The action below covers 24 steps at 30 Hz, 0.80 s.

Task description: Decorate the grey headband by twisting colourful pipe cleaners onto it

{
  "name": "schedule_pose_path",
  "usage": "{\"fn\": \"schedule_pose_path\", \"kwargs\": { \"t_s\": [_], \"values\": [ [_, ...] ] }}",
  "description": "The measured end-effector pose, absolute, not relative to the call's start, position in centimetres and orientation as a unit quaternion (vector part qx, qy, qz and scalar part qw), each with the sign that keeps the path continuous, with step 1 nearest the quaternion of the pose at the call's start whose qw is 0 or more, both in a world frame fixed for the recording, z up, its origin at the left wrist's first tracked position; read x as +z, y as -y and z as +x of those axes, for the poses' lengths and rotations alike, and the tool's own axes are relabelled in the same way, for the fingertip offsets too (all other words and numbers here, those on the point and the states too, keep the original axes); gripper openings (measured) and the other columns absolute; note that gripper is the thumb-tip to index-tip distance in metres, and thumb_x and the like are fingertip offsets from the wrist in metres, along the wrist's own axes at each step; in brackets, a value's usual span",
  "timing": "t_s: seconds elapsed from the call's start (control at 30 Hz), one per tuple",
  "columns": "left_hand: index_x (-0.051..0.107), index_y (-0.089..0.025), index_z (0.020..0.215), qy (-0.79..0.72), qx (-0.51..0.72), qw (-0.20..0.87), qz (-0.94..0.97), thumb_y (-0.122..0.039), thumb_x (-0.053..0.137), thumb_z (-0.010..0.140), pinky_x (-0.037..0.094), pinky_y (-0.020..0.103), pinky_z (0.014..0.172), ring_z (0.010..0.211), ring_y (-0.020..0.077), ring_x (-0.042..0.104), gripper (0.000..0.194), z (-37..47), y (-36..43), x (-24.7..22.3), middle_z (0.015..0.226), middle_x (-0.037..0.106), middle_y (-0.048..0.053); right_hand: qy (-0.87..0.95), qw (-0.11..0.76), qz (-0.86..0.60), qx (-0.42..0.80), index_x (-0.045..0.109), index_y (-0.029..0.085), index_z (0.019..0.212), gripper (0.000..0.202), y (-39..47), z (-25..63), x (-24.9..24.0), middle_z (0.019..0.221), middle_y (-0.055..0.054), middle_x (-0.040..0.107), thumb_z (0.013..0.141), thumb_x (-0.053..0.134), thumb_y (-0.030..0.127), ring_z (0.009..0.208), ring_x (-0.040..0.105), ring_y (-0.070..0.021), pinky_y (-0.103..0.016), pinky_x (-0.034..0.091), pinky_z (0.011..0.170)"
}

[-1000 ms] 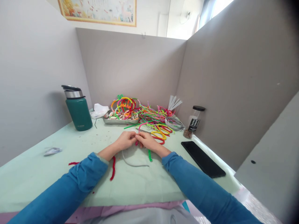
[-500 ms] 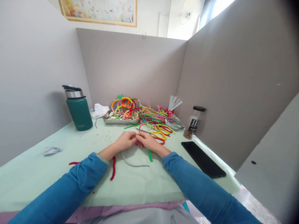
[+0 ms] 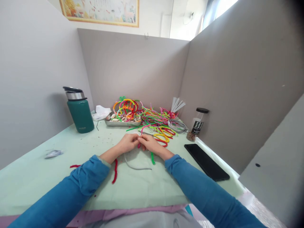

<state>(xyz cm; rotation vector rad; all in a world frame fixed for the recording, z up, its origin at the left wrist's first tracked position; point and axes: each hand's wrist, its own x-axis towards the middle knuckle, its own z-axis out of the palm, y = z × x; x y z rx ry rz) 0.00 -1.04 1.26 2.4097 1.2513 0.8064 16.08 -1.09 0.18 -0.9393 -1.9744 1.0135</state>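
Observation:
My left hand (image 3: 128,142) and my right hand (image 3: 149,143) meet over the middle of the table, fingertips pinched together. Between them is a pink pipe cleaner (image 3: 145,126); one end curves up behind the fingers and a bit shows below them. A grey wire (image 3: 133,167) curves out from under my left hand onto the cloth. The end of a green pipe cleaner (image 3: 152,158) shows below my right hand. Near my left forearm lies a red pipe cleaner piece (image 3: 115,172). Just behind my right hand are yellow and red pipe cleaner loops (image 3: 162,136).
At the back, a metal tray (image 3: 122,123) holds shells and pipe cleaner shapes, beside a heap of pipe cleaners (image 3: 156,116) and a wire coil (image 3: 178,126). A green bottle (image 3: 81,114) stands left; a clear jar (image 3: 197,125) and black phone (image 3: 206,162) are right. Grey partitions (image 3: 133,66) enclose the table.

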Motion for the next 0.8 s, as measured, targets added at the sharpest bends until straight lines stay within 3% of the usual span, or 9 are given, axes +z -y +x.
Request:
{"fn": "schedule_pose_path", "kwargs": {
  "t_s": [0.17,0.5,0.8],
  "values": [
    [0.059,-0.015,0.071,-0.436,0.286,0.169,0.836,-0.031,0.042,0.076,0.032,0.019,0.052,0.055,0.0091,0.046,0.024,0.0,1.04,1.27,0.06,0.056,-0.002,0.763,0.354,-0.369,0.395,0.05,0.015,0.071,0.021,1.22,16.05,0.34,0.051,0.004,0.049,0.084,0.044,0.029,0.042,0.042,-0.005,-0.016,0.03,0.041],
    [0.054,-0.015,0.074,-0.442,0.298,0.296,0.793,-0.036,0.046,0.074,0.031,0.018,0.043,0.043,0.0064,0.041,0.023,0.05,0.82,1.03,0.055,0.049,-0.004,0.755,0.361,-0.356,0.416,0.052,0.014,0.072,0.024,1.23,16.1,0.4,0.051,0.004,0.05,0.085,0.044,0.032,0.04,0.041,-0.0046,-0.016,0.03,0.041],
    [0.058,-0.014,0.077,-0.455,0.32,0.269,0.787,-0.039,0.046,0.074,0.033,0.018,0.042,0.044,0.0067,0.043,0.028,0.04,0.82,1.13,0.059,0.054,-0.002,0.738,0.378,-0.367,0.421,0.053,0.014,0.077,0.025,1.09,16.1,0.23,0.054,0.003,0.052,0.084,0.045,0.036,0.04,0.043,-0.0043,-0.015,0.03,0.039]
  ]
}}
